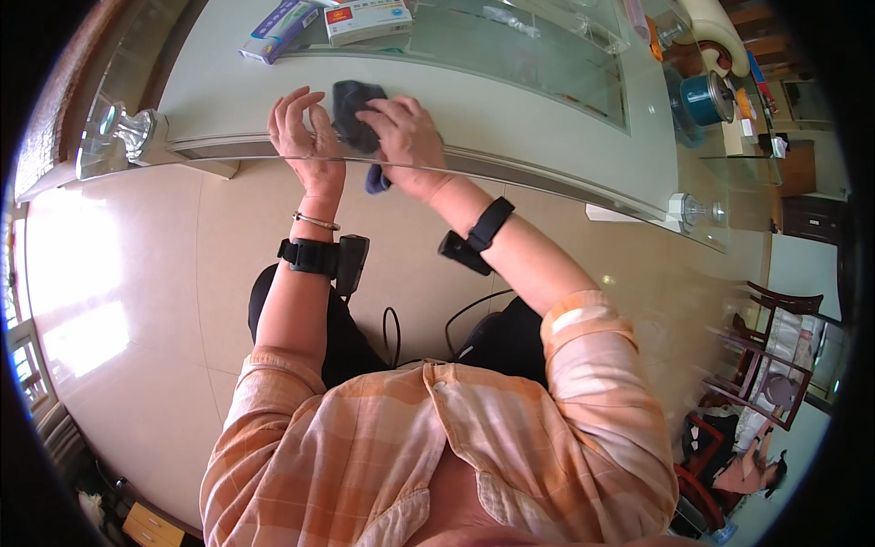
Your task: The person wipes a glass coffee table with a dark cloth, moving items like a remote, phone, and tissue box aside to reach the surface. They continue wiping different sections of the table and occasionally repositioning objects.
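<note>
A dark grey cloth (352,113) lies bunched at the front part of a white-framed, glass-topped table (478,96). The fingers of my right hand (409,137) press and pinch its right side, and a darker bluish end of fabric hangs below that hand past the glass edge. Just left of the cloth is my left hand (301,130), palm turned inward, fingers curved and apart, with nothing in it. Whether its thumb side touches the cloth, I cannot tell. Both forearms wear black strapped devices.
Two cartons, one purple and white (277,31) and one white and red (368,22), lie at the table's far left. A teal tin (704,98) stands at the right. Black cables (389,328) hang near my knees. Another person (745,472) sits far right near wooden chairs.
</note>
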A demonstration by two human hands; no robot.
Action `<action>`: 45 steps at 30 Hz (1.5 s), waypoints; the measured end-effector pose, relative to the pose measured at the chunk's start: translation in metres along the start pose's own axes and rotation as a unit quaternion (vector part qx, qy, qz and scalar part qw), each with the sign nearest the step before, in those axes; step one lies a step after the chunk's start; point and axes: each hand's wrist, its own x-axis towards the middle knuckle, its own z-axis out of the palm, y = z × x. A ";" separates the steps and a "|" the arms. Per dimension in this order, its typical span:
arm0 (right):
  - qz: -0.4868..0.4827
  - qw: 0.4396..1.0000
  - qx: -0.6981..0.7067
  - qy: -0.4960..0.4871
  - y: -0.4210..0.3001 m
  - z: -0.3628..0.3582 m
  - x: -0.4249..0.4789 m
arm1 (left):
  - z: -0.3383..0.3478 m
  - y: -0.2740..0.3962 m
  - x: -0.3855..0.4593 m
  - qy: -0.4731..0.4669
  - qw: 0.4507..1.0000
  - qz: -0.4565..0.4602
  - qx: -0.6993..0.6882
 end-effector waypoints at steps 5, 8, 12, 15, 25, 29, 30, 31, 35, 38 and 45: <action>0.067 0.993 0.095 0.001 -0.006 -0.016 0.000 | -0.015 -0.010 0.012 0.020 1.000 -0.020 -0.006; 0.178 0.979 0.007 0.104 0.046 -0.046 -0.015 | -0.024 -0.009 0.015 -0.006 0.998 -0.052 -0.040; 0.274 0.930 -0.235 0.060 0.078 -0.048 -0.022 | -0.033 -0.015 0.017 -0.014 0.996 -0.078 -0.050; 0.175 0.955 -0.235 0.041 0.041 -0.012 0.006 | -0.039 -0.023 0.021 -0.013 0.995 -0.092 -0.041; 0.052 0.981 0.187 -0.031 -0.100 0.079 0.017 | -0.070 -0.049 0.035 0.040 0.989 -0.128 -0.063; 0.128 0.981 0.037 0.143 -0.050 0.023 0.014 | -0.085 -0.057 0.043 0.035 0.987 -0.145 -0.053; 0.186 0.970 -0.051 0.146 -0.025 0.008 0.013 | -0.086 -0.056 0.043 0.027 0.987 -0.150 -0.058; 0.243 0.949 -0.138 0.149 0.001 -0.003 0.009 | -0.086 -0.057 0.043 0.020 0.987 -0.145 -0.060; 0.218 0.942 -0.251 0.049 0.001 0.012 0.014 | -0.080 -0.065 0.043 0.027 0.990 -0.130 -0.051; 0.085 0.994 -0.063 0.005 -0.051 0.057 0.036 | -0.079 -0.064 0.041 0.031 0.991 -0.125 -0.039; 0.368 0.552 0.725 0.187 -0.072 0.037 0.041 | -0.091 -0.063 0.047 0.052 0.989 -0.131 -0.053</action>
